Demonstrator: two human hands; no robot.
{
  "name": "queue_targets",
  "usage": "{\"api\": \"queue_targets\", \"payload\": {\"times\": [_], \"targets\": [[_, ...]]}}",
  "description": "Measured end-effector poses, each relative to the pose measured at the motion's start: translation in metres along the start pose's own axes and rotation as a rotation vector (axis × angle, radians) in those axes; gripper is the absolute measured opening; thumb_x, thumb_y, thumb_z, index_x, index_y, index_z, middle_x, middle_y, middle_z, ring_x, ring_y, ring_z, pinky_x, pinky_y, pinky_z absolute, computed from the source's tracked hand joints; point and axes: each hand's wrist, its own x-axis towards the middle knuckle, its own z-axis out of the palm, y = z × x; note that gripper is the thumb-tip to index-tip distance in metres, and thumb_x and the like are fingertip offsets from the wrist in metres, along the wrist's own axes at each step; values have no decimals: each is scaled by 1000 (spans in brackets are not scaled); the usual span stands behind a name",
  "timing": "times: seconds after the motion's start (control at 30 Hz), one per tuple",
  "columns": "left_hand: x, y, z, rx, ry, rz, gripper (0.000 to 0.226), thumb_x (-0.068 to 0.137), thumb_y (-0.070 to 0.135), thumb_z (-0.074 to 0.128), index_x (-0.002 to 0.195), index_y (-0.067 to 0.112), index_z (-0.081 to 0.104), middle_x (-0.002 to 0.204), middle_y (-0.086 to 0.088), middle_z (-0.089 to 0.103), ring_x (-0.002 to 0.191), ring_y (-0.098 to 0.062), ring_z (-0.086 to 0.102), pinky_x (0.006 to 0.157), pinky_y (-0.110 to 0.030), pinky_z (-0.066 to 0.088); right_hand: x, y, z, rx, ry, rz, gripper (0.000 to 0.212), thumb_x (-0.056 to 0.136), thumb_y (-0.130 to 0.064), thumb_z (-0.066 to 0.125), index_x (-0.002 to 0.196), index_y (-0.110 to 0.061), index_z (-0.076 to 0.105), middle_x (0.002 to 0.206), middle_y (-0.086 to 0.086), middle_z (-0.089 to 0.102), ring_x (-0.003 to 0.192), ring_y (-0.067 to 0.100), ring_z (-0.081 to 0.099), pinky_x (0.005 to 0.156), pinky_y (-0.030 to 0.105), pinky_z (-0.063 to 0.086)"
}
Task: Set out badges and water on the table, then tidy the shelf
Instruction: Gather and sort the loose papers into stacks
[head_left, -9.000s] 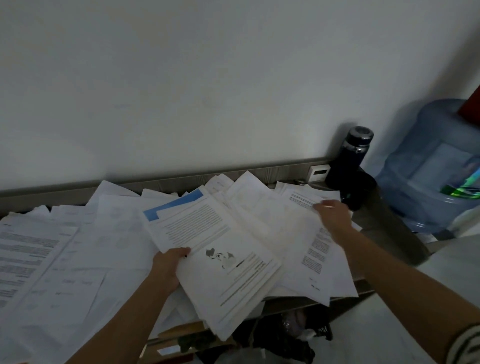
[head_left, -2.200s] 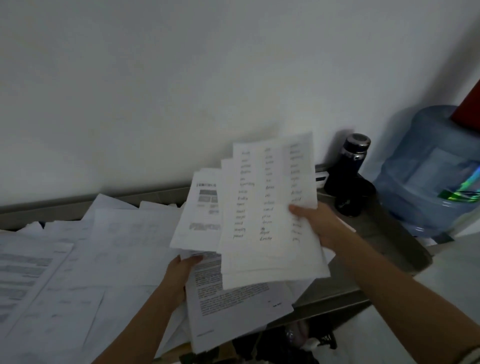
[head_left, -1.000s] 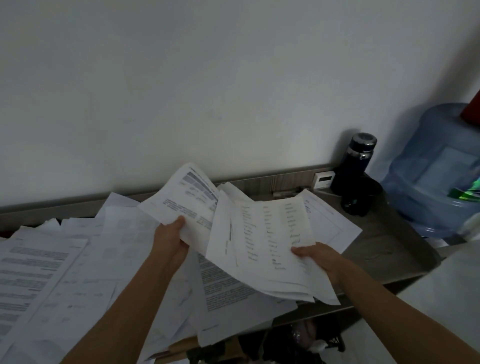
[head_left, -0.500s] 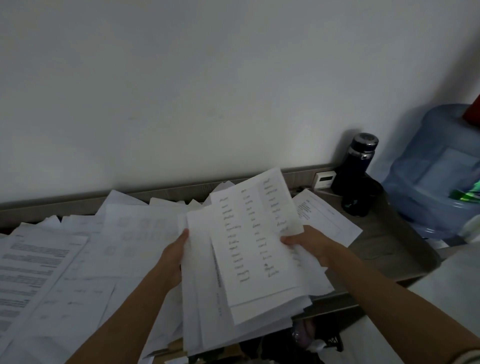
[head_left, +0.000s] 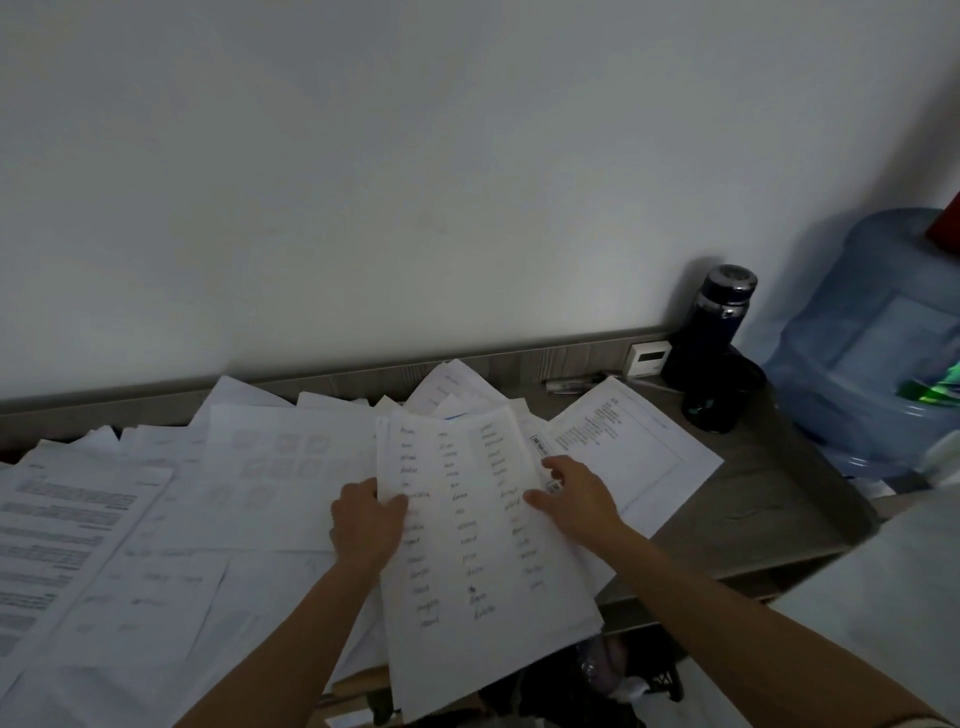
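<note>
A dark blue flask with a metal cap (head_left: 719, 322) is pictured beside a small white display unit (head_left: 647, 358), against a plain white wall (head_left: 415, 156).

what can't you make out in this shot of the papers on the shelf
Head view only:
- Handwritten words on the top sheet: too small and blurred to read.
- Sheets under it: covered by it, count unclear; left hand and right hand grip the edges.
- Water jug: cut off by the right edge.
- Items below the shelf: dark and blurred.
</note>
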Motion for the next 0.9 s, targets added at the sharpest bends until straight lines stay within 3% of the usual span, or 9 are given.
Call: {"api": "queue_targets", "payload": {"times": [0.07, 0.13, 0.2, 0.27, 0.33, 0.43, 0.53, 0.77, 0.9], "targets": [[4, -3, 2, -17, 34, -17, 49, 79, 40, 62, 117, 9, 64, 116, -10, 63, 97, -27, 62, 85, -42, 55, 0, -5, -7, 203, -29, 113, 65, 88, -29, 70, 142, -16, 38, 135, 6, 52, 112, 22, 57, 93, 38, 49], [-2, 6, 1, -161, 20, -62, 28, 89, 20, 63, 114, 7, 63, 109, -8, 65, 90, -25, 62, 78, -33, 53, 0, -9, -9, 440, -126, 257, 67, 86, -24, 72, 142, -14, 36, 127, 8, 56, 96, 20, 61, 73, 34, 54], [0, 9, 1, -249, 1, -90, 21, 89, 10, 64, 109, 6, 63, 105, -11, 67, 87, -26, 63, 77, -33, 52, 3, -7, -10, 487, -169, 303, 59, 86, -23, 73, 134, -7, 44, 111, 6, 64, 81, 17, 65, 54, 27, 51], [4, 10, -1, -333, -8, -127, 29, 83, 8, 70, 110, 7, 58, 111, -15, 65, 94, -30, 63, 84, -41, 53, 7, -4, -11, 465, -191, 280, 45, 86, -23, 73, 122, -1, 57, 97, 7, 70, 67, 14, 67, 46, 22, 48], [9, 9, -4, -402, -50, -164, 53, 76, 4, 76, 121, 9, 49, 120, -14, 58, 101, -32, 60, 90, -48, 52, 7, -5, -13, 442, -253, 275, 36, 85, -22, 74, 114, -3, 63, 91, 7, 72, 60, 12, 67, 43, 17, 45], [7, 9, -4, -530, -160, -261, 79, 72, -5, 76, 140, 5, 37, 131, -16, 53, 107, -38, 59, 88, -53, 52, 8, -6, -9, 379, -344, 233, 37, 83, -17, 75, 118, -9, 63, 104, 5, 72, 82, 18, 70, 62, 28, 58], [-1, 22, -17, -634, -272, -222, 44, 75, -8, 70, 117, 1, 59, 116, -22, 65, 94, -39, 66, 79, -48, 56, 3, -18, -16, 463, -267, 135, 32, 85, -14, 71, 116, -11, 65, 111, 8, 72, 94, 26, 70, 87, 47, 56], [-23, 111, -87, -821, -295, 313, 29, 78, -8, 62, 101, 9, 67, 101, -7, 74, 90, -27, 71, 77, -41, 60, -16, -83, -75, 825, -178, -342, 22, 88, -5, 65, 110, -6, 67, 109, 13, 72, 97, 32, 70, 82, 46, 58], [-30, 122, -102, -736, -378, 486, 39, 64, 9, 81, 100, 16, 70, 106, -8, 73, 95, -28, 70, 75, -42, 59, -14, -93, -88, 847, -229, -440, 38, 78, -6, 74, 115, -6, 66, 116, 16, 69, 105, 36, 67, 86, 51, 55]]}}
